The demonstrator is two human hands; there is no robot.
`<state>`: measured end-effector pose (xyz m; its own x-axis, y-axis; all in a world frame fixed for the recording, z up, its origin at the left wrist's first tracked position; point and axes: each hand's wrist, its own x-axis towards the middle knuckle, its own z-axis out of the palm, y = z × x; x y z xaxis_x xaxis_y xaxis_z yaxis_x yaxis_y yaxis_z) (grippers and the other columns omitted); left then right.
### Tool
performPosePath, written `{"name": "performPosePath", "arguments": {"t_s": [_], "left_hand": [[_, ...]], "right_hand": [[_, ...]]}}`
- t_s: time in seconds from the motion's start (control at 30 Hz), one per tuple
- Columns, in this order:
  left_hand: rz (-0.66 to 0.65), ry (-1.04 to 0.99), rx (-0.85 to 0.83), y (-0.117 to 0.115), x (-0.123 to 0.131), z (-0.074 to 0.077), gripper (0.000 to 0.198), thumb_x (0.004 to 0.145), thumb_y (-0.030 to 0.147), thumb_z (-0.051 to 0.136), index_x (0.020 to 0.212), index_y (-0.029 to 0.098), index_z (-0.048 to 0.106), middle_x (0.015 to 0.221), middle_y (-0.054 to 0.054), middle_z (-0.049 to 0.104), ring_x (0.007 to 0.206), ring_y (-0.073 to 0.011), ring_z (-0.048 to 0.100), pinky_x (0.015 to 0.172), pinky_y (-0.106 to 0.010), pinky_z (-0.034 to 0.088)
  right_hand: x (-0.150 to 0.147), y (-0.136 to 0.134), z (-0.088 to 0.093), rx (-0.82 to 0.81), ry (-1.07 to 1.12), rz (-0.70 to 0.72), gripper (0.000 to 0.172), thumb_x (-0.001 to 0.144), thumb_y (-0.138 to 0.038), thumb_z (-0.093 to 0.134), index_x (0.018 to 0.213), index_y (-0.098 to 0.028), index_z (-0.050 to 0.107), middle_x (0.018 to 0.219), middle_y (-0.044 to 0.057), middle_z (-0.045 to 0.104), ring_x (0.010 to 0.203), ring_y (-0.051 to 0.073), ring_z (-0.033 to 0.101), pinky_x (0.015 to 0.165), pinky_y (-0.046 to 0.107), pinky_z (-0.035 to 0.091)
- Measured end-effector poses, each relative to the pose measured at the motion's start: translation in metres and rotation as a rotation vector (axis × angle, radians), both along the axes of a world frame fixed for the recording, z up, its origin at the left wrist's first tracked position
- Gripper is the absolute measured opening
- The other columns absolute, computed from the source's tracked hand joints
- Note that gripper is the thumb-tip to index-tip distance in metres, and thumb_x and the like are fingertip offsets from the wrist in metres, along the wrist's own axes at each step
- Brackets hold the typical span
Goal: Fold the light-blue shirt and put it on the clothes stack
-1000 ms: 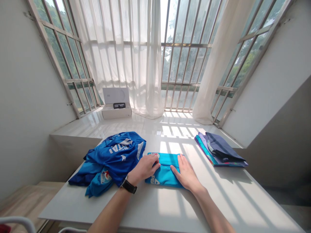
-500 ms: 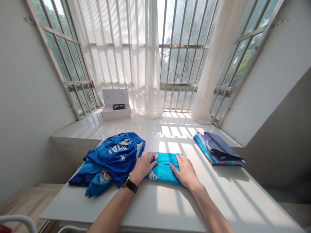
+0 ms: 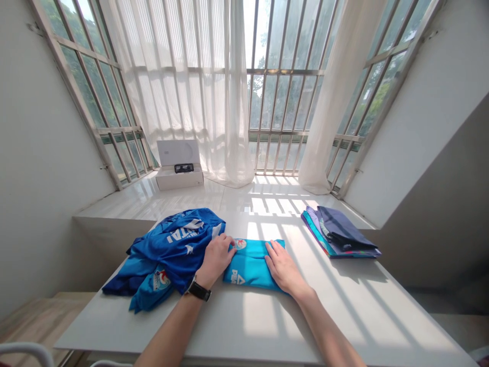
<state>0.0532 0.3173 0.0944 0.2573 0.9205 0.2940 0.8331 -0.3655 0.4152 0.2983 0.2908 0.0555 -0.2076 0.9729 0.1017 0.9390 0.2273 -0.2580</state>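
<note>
At the left of the table (image 3: 244,326), just left of centre, lies a crumpled blue jersey (image 3: 168,250) with white lettering, its hem bunched toward the lower left. Beyond it, at upper left of centre, a white box (image 3: 179,178) with its lid up sits on a glossy white ledge (image 3: 153,201) before sheer curtains (image 3: 225,97). In the lower middle, the left hand (image 3: 216,260), a black watch (image 3: 197,291) on its wrist, is half curled, its side just touching the jersey and its fingertips (image 3: 229,243) on the left end of a folded turquoise shirt (image 3: 252,265); whether it pinches the cloth cannot be told. The shirt lies flat on the table, between the hands. The right hand (image 3: 282,267) is open, palm down on the shirt's right end. Well apart at the right, a stack of clothes (image 3: 340,234) lies folded, dark navy on top.
</note>
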Motion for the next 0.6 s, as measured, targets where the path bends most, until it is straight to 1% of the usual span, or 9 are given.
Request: {"name": "performPosePath", "arguments": {"t_s": [0.03, 0.1, 0.17, 0.2, 0.27, 0.37, 0.43, 0.5, 0.6], "left_hand": [[-0.004, -0.023, 0.061, -0.002, 0.005, -0.002, 0.02, 0.1, 0.028, 0.05, 0.101, 0.019, 0.068, 0.109, -0.01, 0.069, 0.103, -0.0271, 0.066, 0.092, -0.04, 0.052], [-0.093, -0.056, 0.14, -0.009, 0.019, -0.009, 0.029, 0.103, 0.027, 0.043, 0.12, 0.019, 0.066, 0.131, -0.013, 0.065, 0.124, -0.0283, 0.059, 0.106, -0.044, 0.048], [-0.234, 0.004, 0.166, -0.017, 0.031, -0.02, 0.043, 0.103, 0.034, 0.047, 0.143, 0.02, 0.055, 0.153, -0.014, 0.051, 0.144, -0.0327, 0.044, 0.118, -0.051, 0.038], [-0.276, 0.047, 0.167, -0.02, 0.035, -0.026, 0.05, 0.102, 0.039, 0.049, 0.149, 0.02, 0.049, 0.159, -0.014, 0.045, 0.148, -0.0347, 0.037, 0.121, -0.055, 0.033], [-0.304, 0.116, 0.157, -0.024, 0.038, -0.037, 0.057, 0.102, 0.046, 0.049, 0.154, 0.021, 0.045, 0.162, -0.014, 0.04, 0.151, -0.0362, 0.032, 0.123, -0.057, 0.028], [-0.271, 0.152, 0.154, -0.023, 0.036, -0.046, 0.057, 0.103, 0.048, 0.046, 0.153, 0.021, 0.047, 0.161, -0.013, 0.043, 0.15, -0.0347, 0.035, 0.124, -0.054, 0.028], [-0.242, 0.156, 0.162, -0.021, 0.034, -0.049, 0.057, 0.104, 0.048, 0.045, 0.153, 0.02, 0.047, 0.161, -0.014, 0.041, 0.15, -0.0354, 0.035, 0.123, -0.054, 0.028], [-0.226, 0.168, 0.164, -0.019, 0.034, -0.049, 0.058, 0.104, 0.047, 0.044, 0.154, 0.019, 0.045, 0.162, -0.016, 0.039, 0.15, -0.0367, 0.033, 0.123, -0.055, 0.029], [-0.22, 0.194, 0.152, -0.018, 0.036, -0.048, 0.058, 0.104, 0.047, 0.045, 0.154, 0.018, 0.045, 0.162, -0.017, 0.039, 0.15, -0.0378, 0.033, 0.122, -0.056, 0.03]], "right_hand": [[0.0, 0.001, -0.001, 0.006, -0.001, -0.001, 0.062, 0.105, -0.042, 0.028, 0.155, -0.009, 0.044, 0.163, 0.017, 0.039, 0.153, 0.03, 0.033, 0.127, 0.046, 0.026], [0.001, 0.003, -0.002, 0.016, 0.003, 0.001, 0.061, 0.105, -0.041, 0.029, 0.154, -0.008, 0.045, 0.162, 0.018, 0.04, 0.152, 0.031, 0.034, 0.126, 0.046, 0.027], [0.002, 0.004, -0.003, 0.02, 0.014, 0.009, 0.061, 0.105, -0.039, 0.03, 0.153, -0.007, 0.047, 0.162, 0.019, 0.041, 0.152, 0.031, 0.035, 0.126, 0.046, 0.029], [0.002, 0.005, -0.005, 0.021, 0.022, 0.012, 0.06, 0.105, -0.039, 0.029, 0.153, -0.007, 0.048, 0.161, 0.018, 0.042, 0.151, 0.031, 0.036, 0.126, 0.046, 0.029], [0.005, 0.005, -0.008, 0.027, 0.038, 0.008, 0.059, 0.105, -0.04, 0.029, 0.152, -0.01, 0.049, 0.161, 0.017, 0.044, 0.151, 0.03, 0.037, 0.125, 0.046, 0.03], [0.008, 0.006, -0.017, 0.055, 0.045, -0.043, 0.061, 0.104, -0.042, 0.03, 0.153, -0.009, 0.048, 0.162, 0.019, 0.041, 0.152, 0.033, 0.034, 0.125, 0.052, 0.03], [0.008, 0.007, -0.023, 0.07, 0.042, -0.079, 0.064, 0.103, -0.04, 0.031, 0.155, -0.004, 0.043, 0.164, 0.022, 0.036, 0.154, 0.036, 0.03, 0.125, 0.056, 0.029], [0.008, 0.008, -0.027, 0.065, 0.041, -0.093, 0.066, 0.103, -0.038, 0.029, 0.157, 0.0, 0.037, 0.165, 0.024, 0.032, 0.155, 0.036, 0.026, 0.125, 0.057, 0.027], [0.007, 0.008, -0.024, 0.008, 0.034, -0.114, 0.069, 0.103, -0.038, 0.026, 0.158, 0.003, 0.031, 0.166, 0.023, 0.028, 0.157, 0.033, 0.021, 0.127, 0.053, 0.023]]}}
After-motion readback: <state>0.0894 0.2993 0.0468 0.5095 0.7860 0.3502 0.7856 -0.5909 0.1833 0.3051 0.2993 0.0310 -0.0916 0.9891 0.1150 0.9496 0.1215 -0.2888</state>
